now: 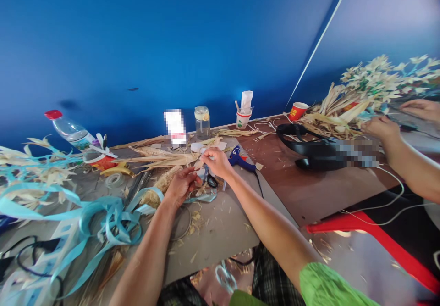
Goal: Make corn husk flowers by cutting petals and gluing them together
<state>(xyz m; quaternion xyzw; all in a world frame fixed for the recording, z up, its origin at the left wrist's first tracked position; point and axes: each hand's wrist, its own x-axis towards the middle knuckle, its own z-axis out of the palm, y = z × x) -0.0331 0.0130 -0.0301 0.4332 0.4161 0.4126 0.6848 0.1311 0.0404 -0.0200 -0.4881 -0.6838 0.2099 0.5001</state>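
Observation:
My left hand (181, 185) is curled shut, pinching a small piece of dried corn husk at its fingertips near a husk-wrapped cob (161, 184). My right hand (216, 161) is pinched shut on the other end of the same pale husk strip (201, 160), just above the table. Black-handled scissors (210, 180) lie directly under the hands. A blue hot glue gun (240, 160) rests just right of my right hand.
Light blue ribbon loops (103, 219) pile at the left. A plastic bottle (70, 131), a glass jar (202, 121), paper cups (243, 119) and long husks (161, 157) stand behind. Another person's hands (385, 129) work husk flowers (371, 86) at right, by a black headset (309, 147) and a red stool (378, 246).

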